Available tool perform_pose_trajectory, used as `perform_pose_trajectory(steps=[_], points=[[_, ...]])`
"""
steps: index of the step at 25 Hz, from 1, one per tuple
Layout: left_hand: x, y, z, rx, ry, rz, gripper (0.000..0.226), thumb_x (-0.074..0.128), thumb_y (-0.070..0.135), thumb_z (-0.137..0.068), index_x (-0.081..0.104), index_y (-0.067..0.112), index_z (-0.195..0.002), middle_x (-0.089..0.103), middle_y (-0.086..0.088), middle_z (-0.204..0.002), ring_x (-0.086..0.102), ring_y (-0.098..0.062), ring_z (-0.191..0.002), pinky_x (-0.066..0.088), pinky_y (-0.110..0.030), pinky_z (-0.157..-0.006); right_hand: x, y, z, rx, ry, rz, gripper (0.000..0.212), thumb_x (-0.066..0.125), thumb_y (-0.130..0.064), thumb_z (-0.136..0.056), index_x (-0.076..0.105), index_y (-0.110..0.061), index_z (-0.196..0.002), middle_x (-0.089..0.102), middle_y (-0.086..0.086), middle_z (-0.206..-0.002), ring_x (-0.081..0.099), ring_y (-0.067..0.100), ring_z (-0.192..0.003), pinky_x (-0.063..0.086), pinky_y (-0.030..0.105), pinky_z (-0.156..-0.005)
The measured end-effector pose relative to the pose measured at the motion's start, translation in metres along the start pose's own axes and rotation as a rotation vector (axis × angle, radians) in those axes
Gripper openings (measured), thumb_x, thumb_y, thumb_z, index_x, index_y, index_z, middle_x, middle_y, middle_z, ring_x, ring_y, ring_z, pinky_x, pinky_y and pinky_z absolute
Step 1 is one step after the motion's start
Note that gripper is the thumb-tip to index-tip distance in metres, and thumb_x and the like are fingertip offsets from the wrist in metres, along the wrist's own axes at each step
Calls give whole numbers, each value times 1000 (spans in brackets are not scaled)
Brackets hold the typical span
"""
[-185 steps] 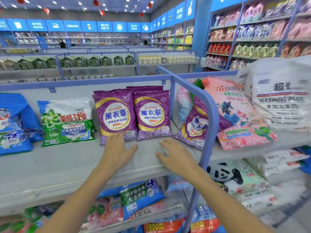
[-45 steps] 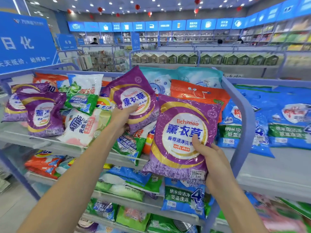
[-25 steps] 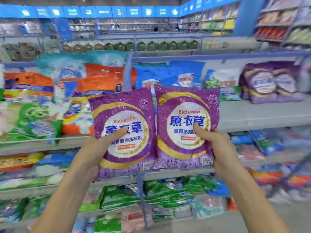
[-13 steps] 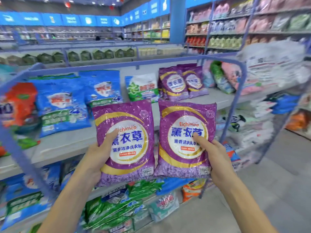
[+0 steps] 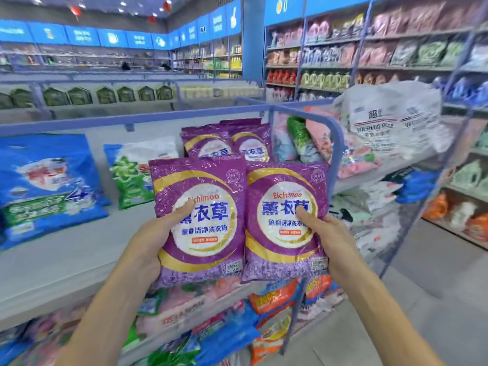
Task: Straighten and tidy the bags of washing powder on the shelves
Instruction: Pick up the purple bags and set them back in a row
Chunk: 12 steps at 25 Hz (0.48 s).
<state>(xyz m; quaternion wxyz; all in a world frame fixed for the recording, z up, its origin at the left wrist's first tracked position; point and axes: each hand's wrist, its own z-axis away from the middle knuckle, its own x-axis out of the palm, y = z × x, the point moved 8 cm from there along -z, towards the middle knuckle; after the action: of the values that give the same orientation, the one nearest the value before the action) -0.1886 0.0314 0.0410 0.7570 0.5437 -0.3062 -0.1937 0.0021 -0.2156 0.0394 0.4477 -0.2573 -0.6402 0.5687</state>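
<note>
Left hand: your left hand (image 5: 148, 241) grips the left purple bag (image 5: 198, 220), thumb across its front, fingers hidden behind.
Right hand: your right hand (image 5: 330, 239) grips the right purple bag (image 5: 286, 220) the same way.
Bags: you hold both upright, side by side, edges touching, in front of the shelf (image 5: 66, 249).
Shelf: two more purple bags (image 5: 227, 140) stand at the back, beside a green and white bag (image 5: 132, 175) and a blue bag (image 5: 47, 180).
</note>
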Motion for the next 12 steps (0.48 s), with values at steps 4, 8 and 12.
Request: perform_pose_trajectory(steps=[4, 8, 12], points=[[40, 0, -47, 26, 38, 9, 52, 82, 41, -72, 75, 15, -116, 79, -14, -104, 77, -32, -92, 61, -51, -86, -16, -17, -77, 0, -58, 3, 21, 74, -22, -89, 77, -8, -104, 79, 13, -100, 77, 28, -90, 61, 35, -75], [67, 5, -86, 35, 121, 38, 38, 79, 38, -81, 76, 16, -112, 80, -13, -99, 78, -29, -84, 65, -43, -67, -21, -23, -151, 22, -139, 6, 24, 74, -22, -89, 76, -10, -109, 78, 13, -104, 77, 29, -94, 60, 40, -83], [94, 14, -125, 60, 230, 69, 38, 79, 38, -84, 75, 16, -114, 79, -12, -101, 78, -28, -88, 65, -42, -69, -11, -36, -228, 26, -253, 12, 25, 73, -22, -91, 72, -11, -114, 79, 10, -102, 77, 26, -93, 64, 34, -74]])
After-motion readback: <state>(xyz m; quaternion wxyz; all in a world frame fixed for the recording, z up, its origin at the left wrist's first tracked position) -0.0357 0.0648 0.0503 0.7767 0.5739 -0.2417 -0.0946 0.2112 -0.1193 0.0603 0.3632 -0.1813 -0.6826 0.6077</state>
